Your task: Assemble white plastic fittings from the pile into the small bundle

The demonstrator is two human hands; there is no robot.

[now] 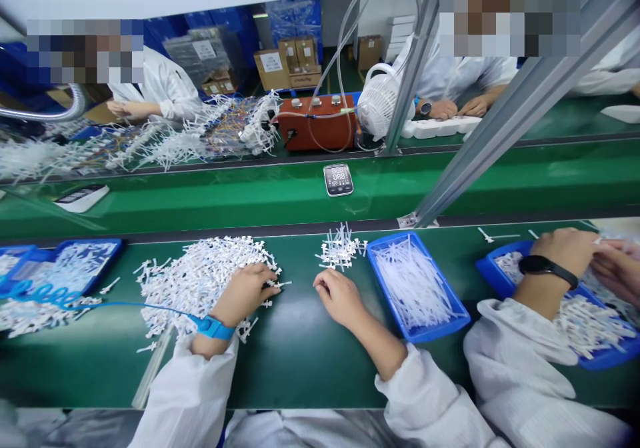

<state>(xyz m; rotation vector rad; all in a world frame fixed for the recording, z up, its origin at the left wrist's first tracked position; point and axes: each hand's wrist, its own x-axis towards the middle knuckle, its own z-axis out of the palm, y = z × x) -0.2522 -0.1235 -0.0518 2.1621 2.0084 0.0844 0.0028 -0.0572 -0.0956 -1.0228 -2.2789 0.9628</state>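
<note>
My left hand [250, 293], a blue wrist strap [216, 328] on its wrist, rests at the right edge of a large heap of small white plastic fittings with short tubes [187, 281]. Its thumb and fingers pinch one white fitting [281, 284], whose thin tube sticks out to the right. My right hand [341, 296] is closed, fingertips curled together over the green tabletop; anything inside the fingers is hidden. Just beyond it lies a smaller pile of fittings with tubes [342, 247]. To its right, a blue tray [411, 336] holds many loose translucent tubes [413, 285].
A blue coiled cord [45, 293] runs from my strap past blue trays [113, 255] at left. Close on my right, a co-worker's hand [563, 251] works over another blue tray [595, 363]. Behind are a conveyor with a blood pressure monitor [339, 180], and a metal post [480, 128].
</note>
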